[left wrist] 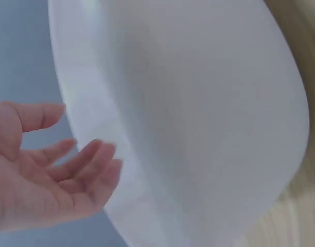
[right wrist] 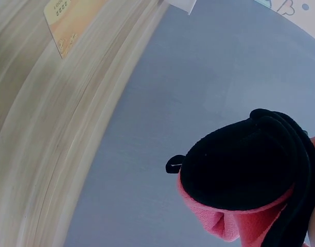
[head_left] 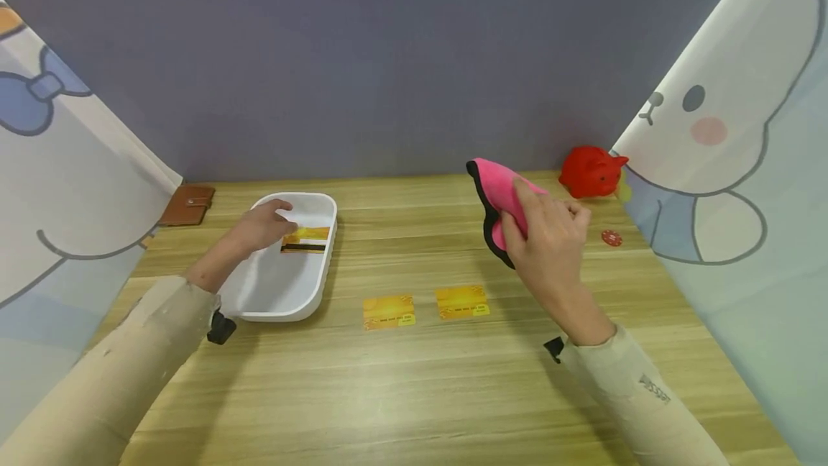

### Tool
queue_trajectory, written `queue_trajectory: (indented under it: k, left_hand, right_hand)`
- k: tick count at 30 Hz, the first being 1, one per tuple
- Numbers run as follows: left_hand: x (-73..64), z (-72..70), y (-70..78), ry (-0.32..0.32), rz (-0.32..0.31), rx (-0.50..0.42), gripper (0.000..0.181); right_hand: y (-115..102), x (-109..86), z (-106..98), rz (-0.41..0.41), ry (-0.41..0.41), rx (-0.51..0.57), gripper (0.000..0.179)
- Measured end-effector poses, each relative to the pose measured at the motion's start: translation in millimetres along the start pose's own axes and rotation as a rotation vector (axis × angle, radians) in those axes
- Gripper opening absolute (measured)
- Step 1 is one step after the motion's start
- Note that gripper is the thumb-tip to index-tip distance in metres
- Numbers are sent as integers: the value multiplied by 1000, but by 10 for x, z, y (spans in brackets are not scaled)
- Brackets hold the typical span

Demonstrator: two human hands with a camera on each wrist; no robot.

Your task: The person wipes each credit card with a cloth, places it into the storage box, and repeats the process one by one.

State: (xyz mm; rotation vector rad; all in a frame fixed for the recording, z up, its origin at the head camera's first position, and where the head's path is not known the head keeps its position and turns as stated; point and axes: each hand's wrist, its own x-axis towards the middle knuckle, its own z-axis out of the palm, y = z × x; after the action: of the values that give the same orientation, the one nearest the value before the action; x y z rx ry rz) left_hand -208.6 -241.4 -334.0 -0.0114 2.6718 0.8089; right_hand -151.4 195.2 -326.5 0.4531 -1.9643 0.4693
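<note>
My left hand (head_left: 261, 225) hovers over the white tray (head_left: 323, 257), its fingers loosely bent and holding nothing in the left wrist view. Beneath its fingertips in the head view, a yellow-orange card (head_left: 304, 241) with a black stripe and a white strip lies in the tray; whether it is one card or two overlapping cannot be told. My right hand (head_left: 548, 243) grips a bunched pink cloth (head_left: 501, 189) with black edging, raised above the table. In the right wrist view the cloth (right wrist: 211, 213) shows a dark inner side and a small black loop.
Two yellow-orange cards, a left card (head_left: 388, 312) and a right card (head_left: 462, 302), lie mid-table. A brown wallet (head_left: 187, 205) is at the back left. A red piggy bank (head_left: 591, 172) and a red chip (head_left: 611, 238) are at the right. Grey wall (head_left: 388, 63) behind.
</note>
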Motion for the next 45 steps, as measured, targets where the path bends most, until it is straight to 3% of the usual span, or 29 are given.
queue_trajectory:
  k: [3, 6, 8, 10, 12, 15, 17, 22, 27, 34, 45]
  left_hand:
    - [-133, 66, 164, 156, 149, 59, 48]
    - [-312, 191, 381, 320, 331, 54, 34]
    - [-434, 307, 525, 348, 428, 52, 29]
    - [-554, 437, 649, 274, 482, 42, 26]
    - [-661, 576, 746, 123, 474, 35, 27]
    - [-760, 794, 836, -98, 403, 53, 34]
    - [-773, 948, 857, -160, 360, 127, 42]
    - [-757, 1277, 825, -123, 305, 339, 63]
    - [-713, 1429, 774, -91, 297, 358, 70]
    - [-635, 1475, 789, -83, 323, 393, 61]
    - [-568, 1412, 895, -169, 274, 393, 51]
  right_hand:
    - [-3, 2, -8, 2, 1, 1, 31]
    - [-10, 6, -8, -3, 2, 1, 31]
    - [-14, 7, -8, -6, 0, 3, 31]
    - [-16, 4, -11, -9, -5, 4, 32]
    - [-18, 0, -15, -9, -10, 8, 32]
    - [-21, -5, -15, -10, -15, 9, 31]
    - [-26, -7, -13, -7, -12, 11, 31]
    - [-49, -20, -5, -13, -5, 7, 32]
    - [-70, -29, 4, -19, -7, 11, 32]
    - [-81, -28, -4, -4, -16, 17, 32]
    - [-121, -51, 13, 15, -20, 15, 32]
